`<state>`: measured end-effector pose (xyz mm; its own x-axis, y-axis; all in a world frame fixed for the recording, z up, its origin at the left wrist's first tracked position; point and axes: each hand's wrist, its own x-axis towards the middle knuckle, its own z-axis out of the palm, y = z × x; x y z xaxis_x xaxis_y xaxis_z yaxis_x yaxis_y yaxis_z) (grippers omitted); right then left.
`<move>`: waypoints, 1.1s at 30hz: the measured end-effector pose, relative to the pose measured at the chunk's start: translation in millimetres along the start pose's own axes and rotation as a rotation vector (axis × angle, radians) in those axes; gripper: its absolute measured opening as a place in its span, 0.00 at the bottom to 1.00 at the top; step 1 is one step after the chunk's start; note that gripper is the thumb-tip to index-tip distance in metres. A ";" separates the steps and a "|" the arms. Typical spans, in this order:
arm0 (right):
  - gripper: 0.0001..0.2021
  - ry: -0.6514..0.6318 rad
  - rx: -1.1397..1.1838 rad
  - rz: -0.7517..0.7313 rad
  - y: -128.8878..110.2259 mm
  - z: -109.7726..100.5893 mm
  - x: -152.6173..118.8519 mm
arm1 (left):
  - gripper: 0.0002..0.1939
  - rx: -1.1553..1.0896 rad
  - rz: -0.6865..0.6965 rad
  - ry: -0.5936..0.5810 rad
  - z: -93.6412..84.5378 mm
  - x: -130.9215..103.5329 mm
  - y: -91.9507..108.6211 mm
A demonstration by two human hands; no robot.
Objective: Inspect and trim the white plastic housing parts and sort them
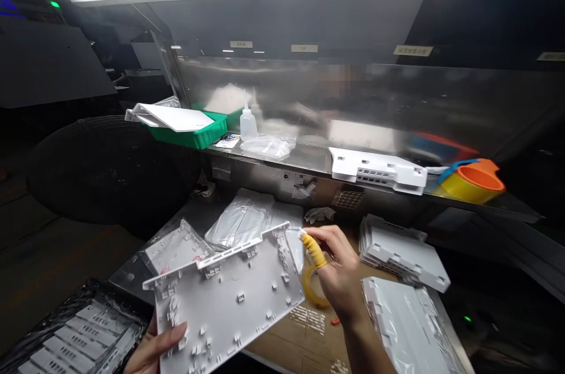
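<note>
A white plastic panel [229, 297] with many small clips and posts on its inner face is tilted toward the camera. My left hand [154, 344] grips its lower left edge, with the thumb on the inner face and the other fingers behind. At the panel's upper right corner is my right hand [333, 268], its fingers pinched together around a small whitish piece too small to name. Yellow tape wraps one finger of this hand. Behind that wrist, a roll of yellow tape [312, 291] lies on the brown work surface.
Stacked white panels [401, 250] and wrapped panels [410, 327] lie at right. Another panel [176, 247] and plastic bags [242, 218] sit behind. A shelf [309, 157] holds a green bin [194, 135], a bottle [248, 123], a white cover [377, 171] and tape rolls [474, 182]. A black-lined box [83, 333] holds parts.
</note>
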<state>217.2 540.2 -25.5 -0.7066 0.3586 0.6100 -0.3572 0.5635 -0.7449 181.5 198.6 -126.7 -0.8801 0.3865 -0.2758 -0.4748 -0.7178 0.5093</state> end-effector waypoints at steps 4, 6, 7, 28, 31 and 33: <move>0.10 -0.007 -0.036 -0.029 0.3 9.2 5.3 | 0.44 0.027 0.005 -0.049 10.4 -5.2 -8.2; 0.11 -0.009 -0.050 -0.012 5.4 9.9 3.3 | 0.43 0.034 0.020 -0.073 15.1 -6.2 -9.9; 0.12 -0.006 -0.044 -0.005 7.9 9.6 1.4 | 0.42 0.031 0.025 -0.089 17.5 -6.5 -10.5; 0.12 -0.112 0.057 -0.173 -15.1 44.5 -52.7 | 0.26 0.799 0.277 -0.059 104.7 4.6 -80.2; 0.11 -0.101 -0.008 -0.116 -3.5 44.3 -51.6 | 0.26 0.874 0.313 -0.050 103.2 5.6 -82.9; 0.11 -0.094 -0.035 -0.083 0.0 43.7 -52.3 | 0.27 0.918 0.344 -0.039 102.0 7.2 -84.5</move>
<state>227.4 489.0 -69.2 -0.7305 0.2393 0.6396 -0.3961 0.6146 -0.6822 215.1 321.1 -88.6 -0.9622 0.2712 0.0250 0.0058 -0.0714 0.9974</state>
